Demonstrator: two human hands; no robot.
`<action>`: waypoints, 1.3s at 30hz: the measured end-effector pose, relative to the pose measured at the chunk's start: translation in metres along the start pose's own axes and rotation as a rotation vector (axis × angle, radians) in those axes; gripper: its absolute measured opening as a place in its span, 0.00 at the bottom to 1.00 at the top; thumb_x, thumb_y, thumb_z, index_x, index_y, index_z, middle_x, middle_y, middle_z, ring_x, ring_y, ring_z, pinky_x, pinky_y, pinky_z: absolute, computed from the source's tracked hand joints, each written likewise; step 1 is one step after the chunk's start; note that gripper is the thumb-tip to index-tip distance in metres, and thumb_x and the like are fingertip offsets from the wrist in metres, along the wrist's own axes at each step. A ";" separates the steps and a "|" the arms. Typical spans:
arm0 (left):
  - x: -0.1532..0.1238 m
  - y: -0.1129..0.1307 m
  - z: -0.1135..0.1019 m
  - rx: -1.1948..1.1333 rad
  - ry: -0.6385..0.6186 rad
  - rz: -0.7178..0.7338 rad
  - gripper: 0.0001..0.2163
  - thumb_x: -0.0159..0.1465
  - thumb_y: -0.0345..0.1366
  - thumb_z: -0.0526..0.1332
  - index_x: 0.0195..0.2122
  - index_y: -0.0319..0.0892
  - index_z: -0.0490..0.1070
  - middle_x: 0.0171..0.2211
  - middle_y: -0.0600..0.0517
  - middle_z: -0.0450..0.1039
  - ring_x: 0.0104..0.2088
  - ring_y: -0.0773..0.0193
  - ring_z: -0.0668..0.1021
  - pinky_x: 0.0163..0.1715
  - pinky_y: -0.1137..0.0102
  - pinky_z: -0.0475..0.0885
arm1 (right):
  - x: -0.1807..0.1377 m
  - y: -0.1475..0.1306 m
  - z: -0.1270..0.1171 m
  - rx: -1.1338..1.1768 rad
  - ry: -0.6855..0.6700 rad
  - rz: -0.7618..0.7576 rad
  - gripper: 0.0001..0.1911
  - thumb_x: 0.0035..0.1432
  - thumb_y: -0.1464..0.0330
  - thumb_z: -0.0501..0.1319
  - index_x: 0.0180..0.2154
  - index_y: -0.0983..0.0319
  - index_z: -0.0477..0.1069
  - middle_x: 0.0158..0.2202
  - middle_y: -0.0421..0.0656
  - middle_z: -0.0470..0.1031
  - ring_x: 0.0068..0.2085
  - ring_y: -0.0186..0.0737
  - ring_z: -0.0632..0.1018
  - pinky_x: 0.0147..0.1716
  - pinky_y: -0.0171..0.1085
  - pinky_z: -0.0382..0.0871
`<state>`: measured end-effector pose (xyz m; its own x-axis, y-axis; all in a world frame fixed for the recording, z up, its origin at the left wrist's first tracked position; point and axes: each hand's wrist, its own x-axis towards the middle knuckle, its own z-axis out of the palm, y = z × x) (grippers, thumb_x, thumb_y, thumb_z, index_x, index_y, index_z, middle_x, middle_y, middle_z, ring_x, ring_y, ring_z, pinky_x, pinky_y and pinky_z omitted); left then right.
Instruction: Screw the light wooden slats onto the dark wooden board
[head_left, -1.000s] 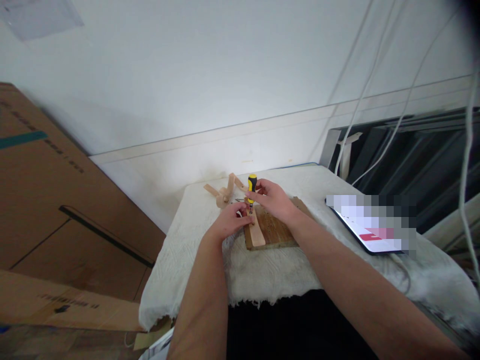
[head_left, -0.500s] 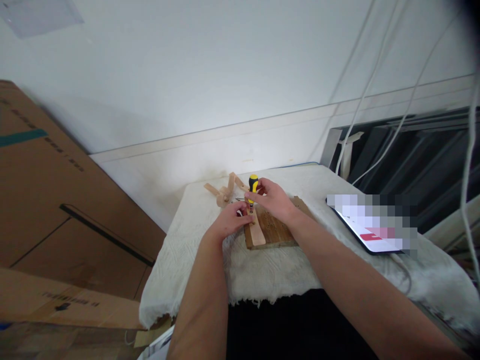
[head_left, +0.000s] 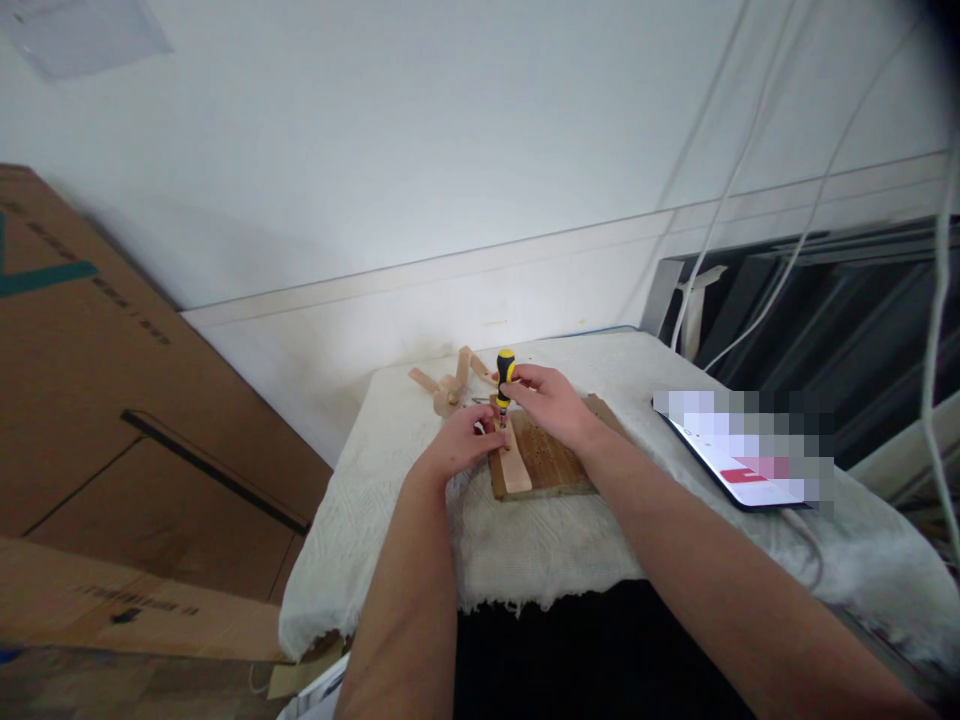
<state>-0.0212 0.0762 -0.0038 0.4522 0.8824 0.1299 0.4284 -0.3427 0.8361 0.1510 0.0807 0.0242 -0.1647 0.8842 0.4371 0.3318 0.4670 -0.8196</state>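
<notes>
Between both hands, short screwdriver (head_left: 505,372), yellow-black handle, upright on pale wooden strip (head_left: 513,466)

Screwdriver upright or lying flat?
Upright. The screwdriver stands near vertical, handle up, tip down at the wooden strip; the right hand grips its handle, the left hand rests by the tip.

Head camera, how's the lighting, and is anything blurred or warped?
Head view: soft even light, a bright patch on the wall behind the screwdriver; edges bow from the wide lens, top right corner darkens; the tablet screen is pixelated over.
</notes>
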 end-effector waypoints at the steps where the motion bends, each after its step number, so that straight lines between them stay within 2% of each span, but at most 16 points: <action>1: 0.000 0.001 0.000 -0.003 -0.001 -0.008 0.10 0.54 0.39 0.63 0.26 0.38 0.66 0.26 0.55 0.65 0.27 0.69 0.68 0.27 0.73 0.63 | 0.000 0.000 0.000 -0.023 0.003 0.001 0.10 0.53 0.63 0.58 0.30 0.62 0.72 0.27 0.40 0.73 0.29 0.37 0.71 0.31 0.35 0.62; 4: -0.001 0.003 0.000 0.005 0.003 -0.023 0.10 0.54 0.39 0.63 0.26 0.38 0.65 0.26 0.55 0.65 0.27 0.69 0.68 0.27 0.73 0.63 | 0.001 0.002 0.002 -0.070 0.028 0.000 0.13 0.50 0.58 0.62 0.30 0.62 0.69 0.27 0.40 0.71 0.29 0.36 0.69 0.30 0.35 0.61; 8: -0.001 0.005 0.000 0.027 0.015 -0.014 0.10 0.53 0.39 0.63 0.25 0.38 0.65 0.25 0.56 0.64 0.27 0.69 0.67 0.27 0.73 0.63 | 0.001 0.005 0.004 -0.059 0.036 -0.031 0.14 0.50 0.57 0.62 0.30 0.62 0.68 0.27 0.39 0.69 0.29 0.35 0.68 0.30 0.35 0.61; 12: -0.001 0.004 0.000 0.018 0.011 -0.021 0.10 0.53 0.39 0.63 0.25 0.39 0.65 0.25 0.56 0.64 0.26 0.69 0.67 0.27 0.73 0.62 | 0.000 0.004 0.003 -0.070 0.061 -0.070 0.12 0.51 0.59 0.61 0.31 0.62 0.69 0.29 0.40 0.69 0.31 0.36 0.69 0.32 0.36 0.62; 16: -0.001 0.005 0.000 0.007 0.010 -0.023 0.09 0.53 0.38 0.64 0.26 0.39 0.65 0.26 0.56 0.64 0.27 0.69 0.67 0.27 0.73 0.62 | -0.002 0.000 0.000 -0.041 0.049 -0.136 0.08 0.52 0.65 0.58 0.32 0.62 0.73 0.31 0.42 0.70 0.35 0.38 0.71 0.34 0.36 0.64; 20: -0.001 0.006 -0.001 0.012 0.004 -0.010 0.09 0.53 0.38 0.63 0.26 0.39 0.65 0.26 0.56 0.64 0.27 0.69 0.67 0.27 0.73 0.62 | -0.002 -0.002 -0.001 -0.030 0.026 -0.098 0.09 0.53 0.66 0.57 0.34 0.62 0.74 0.32 0.43 0.72 0.33 0.37 0.71 0.34 0.36 0.64; 26: -0.001 0.006 -0.001 -0.001 -0.002 -0.018 0.09 0.54 0.38 0.63 0.24 0.39 0.64 0.24 0.56 0.63 0.26 0.69 0.67 0.27 0.73 0.62 | 0.000 0.001 0.001 -0.170 0.051 -0.103 0.16 0.54 0.58 0.58 0.23 0.63 0.68 0.24 0.39 0.65 0.27 0.34 0.67 0.28 0.34 0.58; 32: -0.002 0.009 -0.001 0.016 -0.001 -0.024 0.09 0.53 0.37 0.63 0.25 0.39 0.65 0.24 0.57 0.63 0.26 0.70 0.66 0.26 0.73 0.62 | -0.003 -0.005 0.000 -0.015 -0.006 0.037 0.15 0.53 0.57 0.59 0.26 0.63 0.69 0.19 0.35 0.64 0.23 0.32 0.65 0.23 0.33 0.56; 39: -0.001 0.006 -0.001 0.045 0.005 -0.010 0.09 0.54 0.37 0.63 0.25 0.39 0.66 0.25 0.55 0.65 0.27 0.69 0.68 0.28 0.73 0.63 | -0.004 -0.007 -0.002 0.047 -0.033 0.035 0.11 0.53 0.62 0.58 0.26 0.63 0.69 0.20 0.36 0.67 0.23 0.32 0.67 0.24 0.33 0.59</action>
<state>-0.0198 0.0736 0.0014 0.4438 0.8874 0.1249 0.4672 -0.3481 0.8128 0.1508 0.0738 0.0293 -0.1847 0.8994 0.3962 0.2943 0.4353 -0.8508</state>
